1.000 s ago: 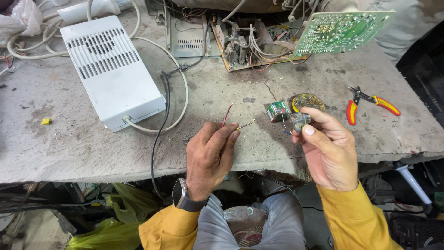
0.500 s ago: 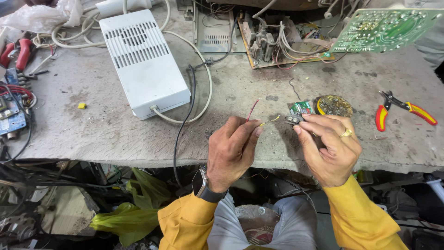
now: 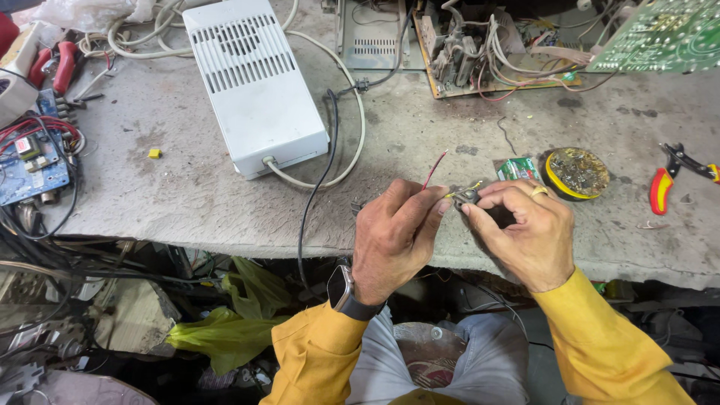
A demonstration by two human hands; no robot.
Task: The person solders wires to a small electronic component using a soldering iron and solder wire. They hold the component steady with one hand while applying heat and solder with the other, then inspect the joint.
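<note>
Over the front edge of a grey workbench point(image 3: 195, 202), my left hand point(image 3: 394, 232) pinches a thin red wire point(image 3: 434, 168) that sticks up past the fingertips. My right hand point(image 3: 521, 229) grips a small dark electronic part point(image 3: 466, 196) with yellow leads. The two hands meet fingertip to fingertip at that part. A watch sits on my left wrist and a ring on my right hand. Just behind my right hand lie a small green component point(image 3: 519, 169) and a round yellow tin of dark paste point(image 3: 576, 172).
A white vented box point(image 3: 251, 82) with a white cable and a black cable point(image 3: 315, 195) sits at centre left. Open circuit assemblies point(image 3: 480, 45) and a green circuit board point(image 3: 660, 41) lie at the back. Red-handled pliers point(image 3: 664, 187) are at right, a blue board point(image 3: 30, 161) with wires at left.
My hands have come together, so the fingertips now touch at the small part. The camera view has shifted left, showing more of the bench's left side.
</note>
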